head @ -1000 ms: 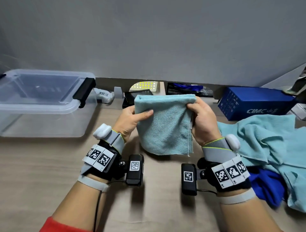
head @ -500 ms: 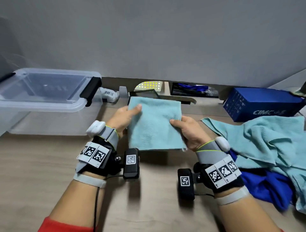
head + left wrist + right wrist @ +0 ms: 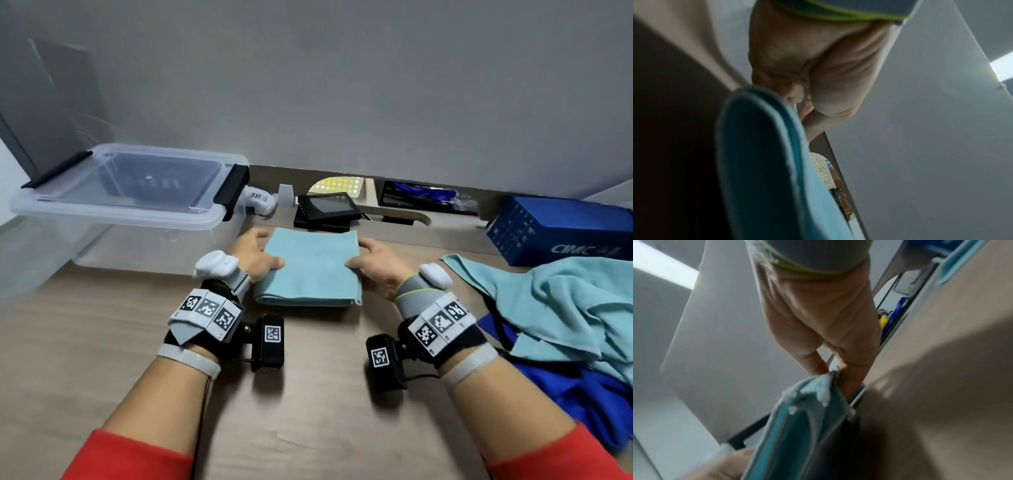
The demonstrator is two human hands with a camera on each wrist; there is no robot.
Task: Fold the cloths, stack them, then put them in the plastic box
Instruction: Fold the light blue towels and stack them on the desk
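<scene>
The left hand (image 3: 255,255) and right hand (image 3: 376,265) each pinch a side of the soft, square, light-teal folded cloth (image 3: 310,270), thumbs on top. It lies flat on the wooden table (image 3: 102,342), near the clear plastic box (image 3: 113,212). They should press gently and keep edges even. The dark blue cardboard box (image 3: 561,229) seems to read "CIMC".

Head view: looks forward and down from above the wooden table (image 3: 102,342), both forearms entering from the bottom edge, grey wall across the top.
Left wrist view: very near, low by the table, looking along the left hand (image 3: 813,65) from beneath.
Right wrist view: equally near, looking along the right hand (image 3: 822,318).
Shared: all three views show the folded teal cloth (image 3: 311,270) at centre.
</scene>
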